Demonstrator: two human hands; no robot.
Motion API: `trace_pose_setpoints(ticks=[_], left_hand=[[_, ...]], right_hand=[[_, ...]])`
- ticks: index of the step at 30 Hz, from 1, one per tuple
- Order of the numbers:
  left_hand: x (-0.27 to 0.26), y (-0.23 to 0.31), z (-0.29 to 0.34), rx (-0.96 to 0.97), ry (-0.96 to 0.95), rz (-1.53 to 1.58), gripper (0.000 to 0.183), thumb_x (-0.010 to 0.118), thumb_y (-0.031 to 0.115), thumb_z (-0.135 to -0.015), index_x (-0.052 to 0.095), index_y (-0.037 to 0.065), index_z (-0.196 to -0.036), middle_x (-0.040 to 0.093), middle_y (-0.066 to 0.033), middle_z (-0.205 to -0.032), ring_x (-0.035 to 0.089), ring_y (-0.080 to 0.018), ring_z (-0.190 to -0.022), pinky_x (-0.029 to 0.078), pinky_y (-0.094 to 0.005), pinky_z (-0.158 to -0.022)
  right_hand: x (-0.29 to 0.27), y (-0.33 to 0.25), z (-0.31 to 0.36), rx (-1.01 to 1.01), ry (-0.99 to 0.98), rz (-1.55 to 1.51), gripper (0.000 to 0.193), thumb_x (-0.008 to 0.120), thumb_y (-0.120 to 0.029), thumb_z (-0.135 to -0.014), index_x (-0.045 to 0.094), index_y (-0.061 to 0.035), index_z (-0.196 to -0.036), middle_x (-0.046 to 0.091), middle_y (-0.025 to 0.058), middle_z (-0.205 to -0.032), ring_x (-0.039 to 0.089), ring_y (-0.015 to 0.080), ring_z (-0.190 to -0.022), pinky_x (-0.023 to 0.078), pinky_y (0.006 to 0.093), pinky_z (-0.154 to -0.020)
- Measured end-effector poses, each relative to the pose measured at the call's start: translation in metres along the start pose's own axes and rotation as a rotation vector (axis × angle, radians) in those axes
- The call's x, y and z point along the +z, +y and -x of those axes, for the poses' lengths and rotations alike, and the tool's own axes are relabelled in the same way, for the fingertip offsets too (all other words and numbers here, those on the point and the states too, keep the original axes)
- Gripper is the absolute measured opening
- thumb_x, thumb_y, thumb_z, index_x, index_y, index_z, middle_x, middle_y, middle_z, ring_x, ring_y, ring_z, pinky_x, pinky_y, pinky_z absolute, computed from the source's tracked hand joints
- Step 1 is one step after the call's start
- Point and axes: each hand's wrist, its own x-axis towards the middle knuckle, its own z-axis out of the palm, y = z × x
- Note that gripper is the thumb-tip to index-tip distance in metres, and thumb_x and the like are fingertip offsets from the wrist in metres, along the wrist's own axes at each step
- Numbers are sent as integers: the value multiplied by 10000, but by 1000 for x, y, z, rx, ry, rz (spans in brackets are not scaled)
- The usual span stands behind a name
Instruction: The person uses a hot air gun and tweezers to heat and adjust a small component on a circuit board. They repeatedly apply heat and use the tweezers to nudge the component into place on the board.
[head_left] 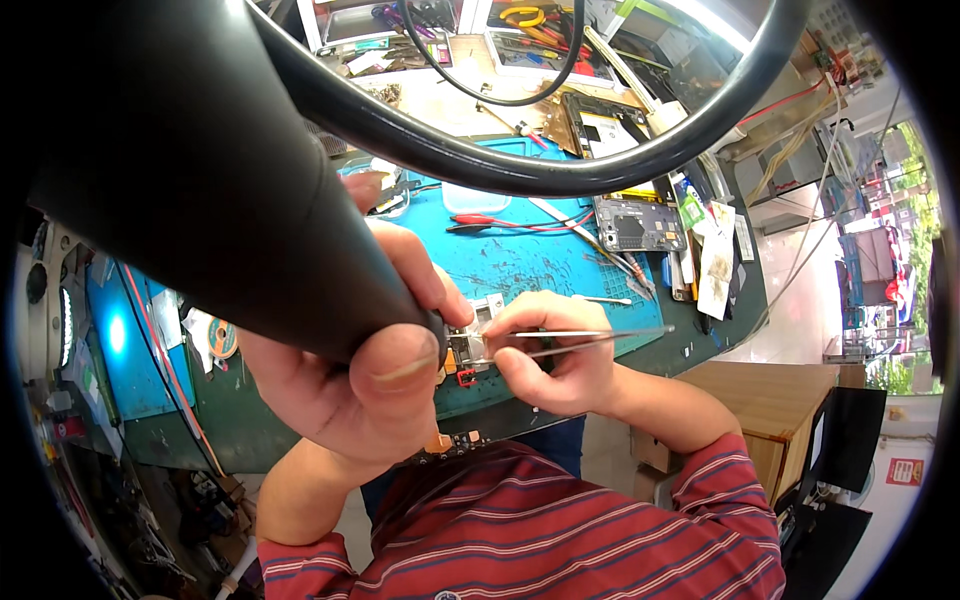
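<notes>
My left hand [350,385] is closed round the lower end of a thick black tube-shaped tool [230,200], thumb on the near side and fingers curling from behind. The tool fills the upper left and hides part of the work. In my right hand [560,350] is a pair of metal tweezers [630,336], pinched, their back ends pointing right. Between both hands sits a small silvery metal part [468,350] with orange pieces and a red piece [466,378] at its near side. The tweezer tips are hidden by my fingers.
A black hose [520,178] loops across the top. Red and black clip leads [485,222] lie on the blue mat [520,265]. Farther right stand an opened phone-like device [640,222] and loose tools. A copper-coloured flex board [440,443] lies at the bench's near edge.
</notes>
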Motion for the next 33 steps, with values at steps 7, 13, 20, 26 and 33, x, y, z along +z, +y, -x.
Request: trace_pose_setpoints(ticks=[7,13,20,26,33], left_hand=[[0,0,-2,22,24,-14,749,452,586,-910,320,-67,-1253,502,-91,-767,548,-160,-551,470,-264,-530],[-4,0,-4,1,1,24,749,469,590,-902,326,-53,-1258,506,-87,-766,555,-164,-553,475,-266,-529],[0,-1,0,-2,7,26,730,475,578,-905,335,-46,-1256,507,-89,-771,561,-167,-561,478,-270,-521],[0,-4,-1,11,11,12,730,452,573,-918,329,-65,-1250,504,-91,-777,558,-165,-558,476,-269,-524],[0,-4,-2,26,1,2,734,440,572,-923,326,-75,-1249,502,-87,-765,554,-159,-546,470,-268,-521]], right_hand=[[6,-3,-2,50,71,-76,157,636,-9,-794,623,25,-947,643,44,-817,625,51,-699,511,182,-572],[5,-3,1,16,62,-10,166,653,-7,-768,631,12,-931,643,48,-809,614,58,-657,498,190,-549],[6,1,0,-40,87,-6,145,645,-1,-756,632,6,-900,640,59,-783,607,72,-620,487,200,-531],[6,1,0,-51,93,14,141,645,-2,-756,633,4,-897,638,54,-775,609,68,-620,481,198,-523],[7,1,2,-42,79,-3,145,656,-3,-752,631,3,-895,644,50,-772,598,56,-588,462,191,-501]])
